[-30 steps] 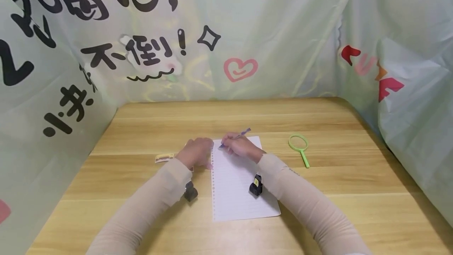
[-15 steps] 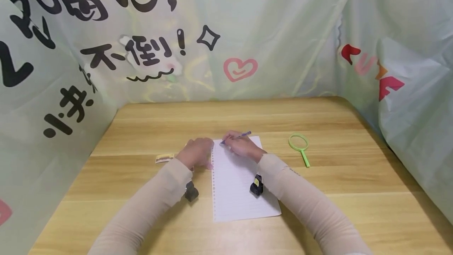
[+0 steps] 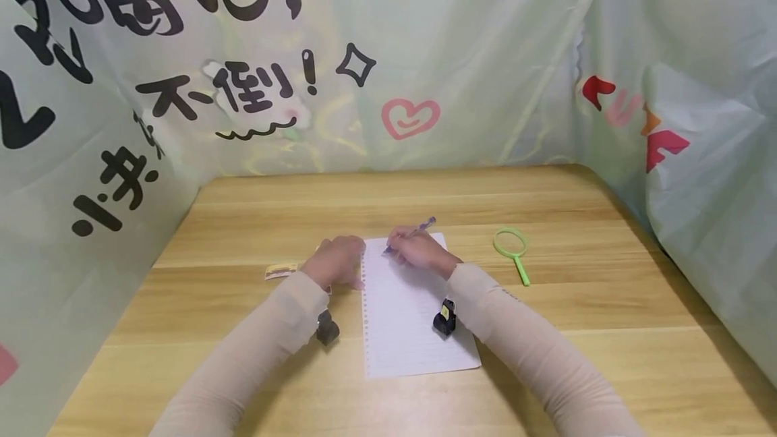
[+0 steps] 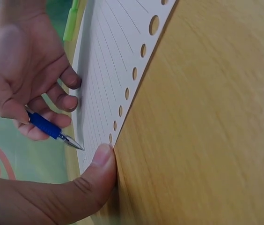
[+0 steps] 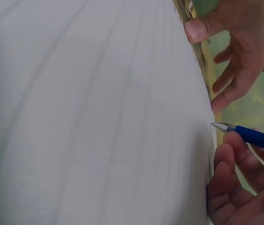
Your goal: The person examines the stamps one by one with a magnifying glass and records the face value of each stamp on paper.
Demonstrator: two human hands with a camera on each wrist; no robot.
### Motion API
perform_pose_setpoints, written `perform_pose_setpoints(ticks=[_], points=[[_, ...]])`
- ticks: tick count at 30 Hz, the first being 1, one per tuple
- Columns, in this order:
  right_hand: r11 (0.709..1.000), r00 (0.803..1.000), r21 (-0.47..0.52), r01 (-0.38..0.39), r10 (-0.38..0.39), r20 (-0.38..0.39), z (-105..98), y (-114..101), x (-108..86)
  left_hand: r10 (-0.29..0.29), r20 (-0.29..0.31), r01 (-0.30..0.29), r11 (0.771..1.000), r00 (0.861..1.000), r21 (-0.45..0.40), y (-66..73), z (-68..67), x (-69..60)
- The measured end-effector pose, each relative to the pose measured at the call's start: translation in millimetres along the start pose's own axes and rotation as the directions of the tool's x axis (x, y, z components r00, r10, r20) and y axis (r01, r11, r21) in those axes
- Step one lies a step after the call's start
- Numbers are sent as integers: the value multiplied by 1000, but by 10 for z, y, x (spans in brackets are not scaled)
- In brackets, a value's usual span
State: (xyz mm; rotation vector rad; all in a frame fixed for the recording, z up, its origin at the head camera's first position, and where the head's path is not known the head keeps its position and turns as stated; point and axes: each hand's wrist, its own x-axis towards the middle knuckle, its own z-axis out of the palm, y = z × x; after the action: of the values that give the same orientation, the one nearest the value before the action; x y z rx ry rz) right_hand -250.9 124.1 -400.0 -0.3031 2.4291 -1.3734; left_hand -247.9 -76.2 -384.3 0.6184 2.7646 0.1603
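A lined sheet of paper with a punched left edge [image 3: 413, 329] lies on the table. My right hand [image 3: 419, 250] pinches a blue pen [image 3: 425, 224], its tip at the upper part of the sheet. In the left wrist view the pen's blue grip [image 4: 47, 125] sits between thumb and fingers, the metal tip touching or just over the paper [image 4: 101, 61]. My left hand [image 3: 335, 261] rests at the sheet's upper left edge; its thumb [image 4: 87, 187] presses the punched margin. The right wrist view shows the left hand's fingers [image 5: 244, 47] fairly straight along the edge.
A green magnifying glass [image 3: 519, 267] lies on the wooden table [image 3: 583, 356] to the right. A small yellow and white card [image 3: 281, 271] is left of my left hand, partly behind it. Printed cloth [image 3: 498, 86] hangs around the back and sides.
My right hand has shifted slightly right along the top of the sheet, and the pen stands at a steeper tilt than half a second ago. The left hand has stayed at the edge.
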Motion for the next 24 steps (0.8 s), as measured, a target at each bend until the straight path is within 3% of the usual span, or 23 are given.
perform_pose_setpoints(ticks=[4, 10, 15, 21, 24], points=[[998, 1000, 66, -12, 14, -27, -18, 24, 2, 7, 7, -7, 1000, 1000, -14, -15, 4, -15], [998, 999, 48, -36, 38, -37, -52, 55, -1, 1, 10, -1, 1000, 1000, -12, -25, 17, -16], [999, 1000, 44, -31, 31, 1, -54, 74, 5, -7, 7, 7, 1000, 1000, -7, -23, 23, -3], [996, 997, 61, -58, 62, -50, -72, 96, 32, -5, -3, 5, 1000, 1000, 0, -35, 31, -1], [996, 996, 35, -83, 84, -36, -63, 97, 53, 2, -4, -2, 1000, 1000, 8, -42, 35, 7]])
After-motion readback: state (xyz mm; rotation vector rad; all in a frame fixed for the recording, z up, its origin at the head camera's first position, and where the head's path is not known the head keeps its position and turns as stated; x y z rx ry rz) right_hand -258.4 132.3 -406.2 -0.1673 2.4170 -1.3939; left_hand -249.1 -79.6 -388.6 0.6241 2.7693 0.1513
